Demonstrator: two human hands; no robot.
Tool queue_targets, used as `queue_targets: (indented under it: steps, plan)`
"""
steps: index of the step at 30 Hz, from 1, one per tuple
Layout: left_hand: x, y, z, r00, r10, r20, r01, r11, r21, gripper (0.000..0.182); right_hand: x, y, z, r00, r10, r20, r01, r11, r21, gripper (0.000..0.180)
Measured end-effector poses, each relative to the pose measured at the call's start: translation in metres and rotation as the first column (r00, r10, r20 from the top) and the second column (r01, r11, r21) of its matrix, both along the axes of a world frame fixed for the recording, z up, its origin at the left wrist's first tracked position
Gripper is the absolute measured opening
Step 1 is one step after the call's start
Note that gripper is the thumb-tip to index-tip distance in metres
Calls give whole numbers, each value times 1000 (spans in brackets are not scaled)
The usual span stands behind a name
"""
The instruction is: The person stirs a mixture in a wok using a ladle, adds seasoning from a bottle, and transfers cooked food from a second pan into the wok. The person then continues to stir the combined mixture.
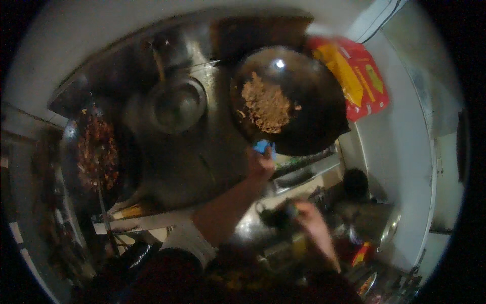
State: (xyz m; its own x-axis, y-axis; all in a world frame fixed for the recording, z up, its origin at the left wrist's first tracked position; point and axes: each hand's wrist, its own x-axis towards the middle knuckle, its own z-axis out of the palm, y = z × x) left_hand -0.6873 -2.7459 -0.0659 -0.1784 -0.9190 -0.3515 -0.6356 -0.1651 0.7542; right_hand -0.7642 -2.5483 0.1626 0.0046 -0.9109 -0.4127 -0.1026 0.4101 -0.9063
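Note:
My left hand [262,163] grips a bunched blue cloth [263,146] at the near rim of a large dark wok [315,121]. A mound of brown, crumbly food [267,104] lies in the wok, towards its left side. Closer to my body, my right hand [306,213] has its fingers closed around a dark object [279,215]. Blur and dim light hide what that object is. It is over a shiny metal surface [248,225], apart from the wok.
A second wok [131,167] at the left contains reddish-brown food [98,152], with a long-handled utensil [102,205] in it. Between the woks, a round metal pot or basin [180,104] sits in the dark stove top [178,163]. A red and yellow bag [362,79] stands beyond the large wok.

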Motion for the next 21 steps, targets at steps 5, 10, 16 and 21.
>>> queue_targets:
  steps: [5, 10, 16, 21]
  plan:
    - [1, 14, 2, 910, -56, -411, 48, 998, -28, 45, 45, 5, -52, 925, -261, 274, 224, 962, 158, 29]
    - [134, 66, 13, 710, 60, -702, 413, 772, 484, 51, 41, -4, -56, 828, -528, -190, 539, 843, 3, 10]
    - [322, 105, 84, 284, 630, -723, 441, 583, 682, 61, 191, -32, -87, 930, 138, -342, -293, 840, -456, 42]
    - [461, 141, 133, 742, 535, -404, -135, 710, 691, 70, 314, -71, -110, 705, 703, 89, -650, 692, -315, 55]
